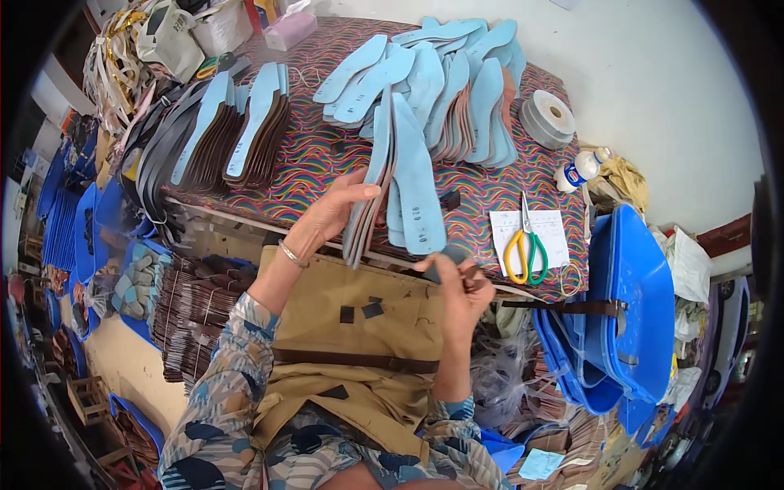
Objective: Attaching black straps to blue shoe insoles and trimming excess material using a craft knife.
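Observation:
My left hand [339, 206] is closed around a bundle of light blue insoles [374, 184], thumb along their edges, fingers partly hidden behind. Beside it hangs a broad blue insole [415, 184] with dark printed marks, its heel end toward me. My right hand [463, 290] is closed just below that heel end, with small dark grey and brown pieces [471, 279] between its fingers. Whether its thumb touches the insole, I cannot tell. A large fanned heap of blue insoles [425, 82] lies just beyond my hands on the patterned tabletop [314, 175].
Two neat insole stacks [257, 122] stand at left, near black straps [159, 155]. Scissors [525, 245] lie on a paper at right. Beyond them are a ribbon roll [549, 118] and a white bottle [581, 170]. Blue bins [629, 302] hang right of the table; a tan apron [351, 318] covers my lap.

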A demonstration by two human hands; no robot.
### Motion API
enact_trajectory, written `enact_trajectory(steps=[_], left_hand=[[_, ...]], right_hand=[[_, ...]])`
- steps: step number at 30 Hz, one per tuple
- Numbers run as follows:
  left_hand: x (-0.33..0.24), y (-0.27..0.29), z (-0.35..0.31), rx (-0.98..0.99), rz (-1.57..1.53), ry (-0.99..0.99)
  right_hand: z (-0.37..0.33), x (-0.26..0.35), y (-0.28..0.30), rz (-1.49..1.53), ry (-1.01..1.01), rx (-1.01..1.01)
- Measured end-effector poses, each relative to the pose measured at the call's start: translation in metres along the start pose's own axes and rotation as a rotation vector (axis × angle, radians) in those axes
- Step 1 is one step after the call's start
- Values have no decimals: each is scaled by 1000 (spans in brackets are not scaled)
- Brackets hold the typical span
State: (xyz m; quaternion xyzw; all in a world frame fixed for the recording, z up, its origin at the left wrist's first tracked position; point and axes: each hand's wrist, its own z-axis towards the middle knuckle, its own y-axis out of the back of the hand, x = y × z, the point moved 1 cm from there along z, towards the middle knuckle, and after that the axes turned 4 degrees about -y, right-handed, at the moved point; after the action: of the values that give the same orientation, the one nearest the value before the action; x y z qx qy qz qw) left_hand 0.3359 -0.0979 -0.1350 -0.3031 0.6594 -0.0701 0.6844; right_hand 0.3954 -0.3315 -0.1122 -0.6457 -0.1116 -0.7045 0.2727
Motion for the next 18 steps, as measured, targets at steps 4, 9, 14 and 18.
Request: enact_trajectory(steps=[4, 9, 14, 18], left_hand=[[-10, -2, 5, -82, 475, -67], [6, 3, 11, -352, 1110, -486], [-17, -19, -5, -399, 1445, -302], [-15, -9, -12, -246, 1509, -314]], right_hand=[[20, 4, -5, -113, -139, 13], [38, -38, -35, -165, -162, 135], [24, -37, -39, -325, -153, 194], [-4, -43, -45, -462, 198, 257]])
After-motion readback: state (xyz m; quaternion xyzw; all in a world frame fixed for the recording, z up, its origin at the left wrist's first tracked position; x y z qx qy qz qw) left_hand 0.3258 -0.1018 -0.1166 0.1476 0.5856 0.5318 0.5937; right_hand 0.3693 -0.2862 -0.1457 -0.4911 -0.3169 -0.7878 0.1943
